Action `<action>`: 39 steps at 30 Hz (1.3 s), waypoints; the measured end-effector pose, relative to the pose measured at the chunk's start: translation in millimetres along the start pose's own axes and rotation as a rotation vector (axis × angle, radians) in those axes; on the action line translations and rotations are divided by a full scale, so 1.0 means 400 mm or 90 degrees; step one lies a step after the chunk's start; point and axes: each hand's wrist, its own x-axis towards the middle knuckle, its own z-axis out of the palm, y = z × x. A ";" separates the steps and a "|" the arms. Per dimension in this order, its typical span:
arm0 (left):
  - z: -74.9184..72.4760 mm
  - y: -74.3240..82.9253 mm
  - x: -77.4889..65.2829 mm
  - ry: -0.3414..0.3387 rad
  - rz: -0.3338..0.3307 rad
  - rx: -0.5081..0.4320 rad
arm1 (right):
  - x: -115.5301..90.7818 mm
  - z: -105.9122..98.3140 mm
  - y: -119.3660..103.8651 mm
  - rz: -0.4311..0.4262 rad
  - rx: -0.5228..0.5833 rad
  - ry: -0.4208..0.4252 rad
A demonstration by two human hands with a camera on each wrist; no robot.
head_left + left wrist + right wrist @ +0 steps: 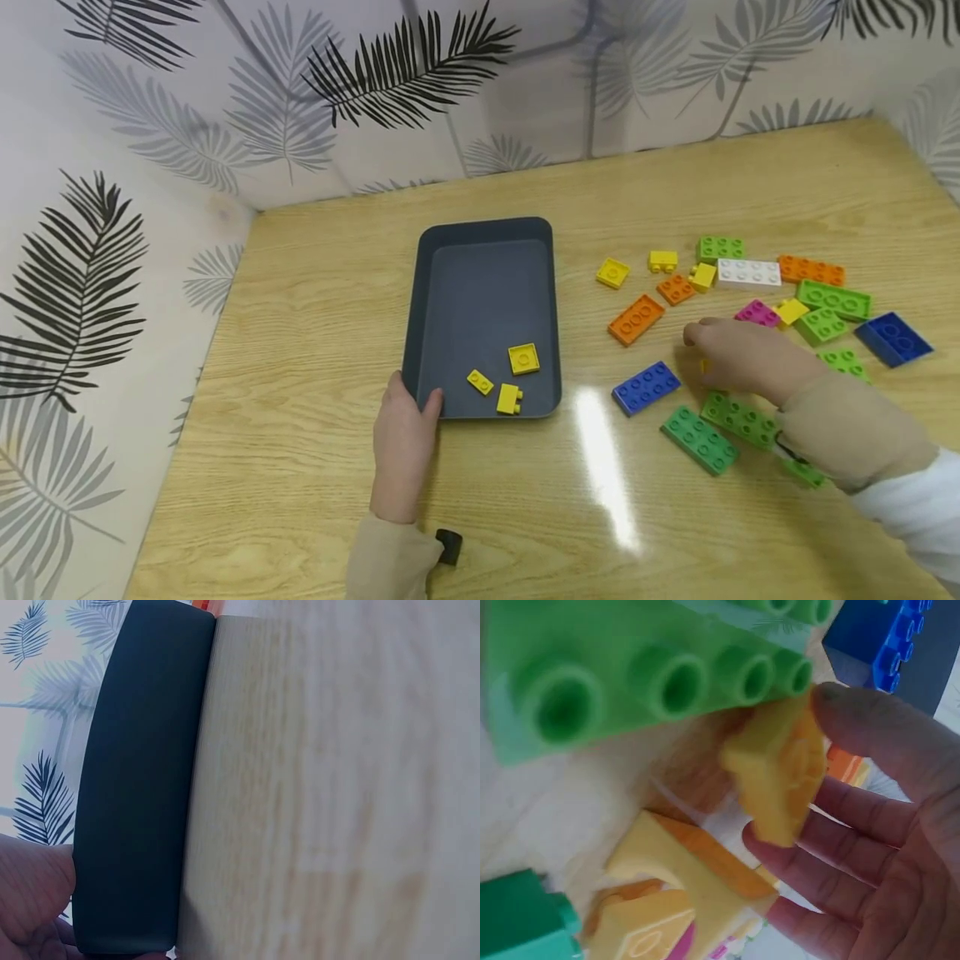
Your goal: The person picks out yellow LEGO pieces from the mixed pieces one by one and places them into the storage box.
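While the left hand [405, 442] grips the lower-left corner of the dark tray [487, 300], the right hand [746, 354] pinches a yellow brick [776, 776] between thumb and fingertips at the right of the head view. The two hands are well apart. In the right wrist view that brick is tilted just beside a light green brick [607, 682]; whether they touch cannot be told.

The tray lies near the middle of the frame, long sides running up and down. Close to its lower rim sit a flat yellow square [523, 358], a small yellow piece [480, 382] and a yellow block [509, 398] on its side. Left of the tray, a broad stretch of desk [315, 333] runs out to the slanting left edge. Along the top, the desk's edge meets a leaf-patterned backdrop [525, 108]. Right of the tray, a narrower lane, with a streak of glare [603, 467] toward its lower end, separates the rim from a blue brick [647, 387] and an orange brick [635, 319]. Beyond, other bricks crowd round the right hand, leaving tighter gaps, with a dark blue brick [894, 338] at the far right.
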 end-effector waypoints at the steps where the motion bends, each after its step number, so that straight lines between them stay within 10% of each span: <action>1: 0.000 -0.001 0.000 -0.001 -0.001 0.000 | 0.000 0.001 0.003 0.003 0.005 -0.004; 27: -0.004 0.003 0.003 -0.003 -0.008 -0.006 | -0.004 0.018 -0.005 -0.020 0.039 0.006; 39: -0.005 -0.001 0.003 0.000 -0.007 -0.020 | 0.041 -0.075 -0.089 -0.097 -0.003 0.137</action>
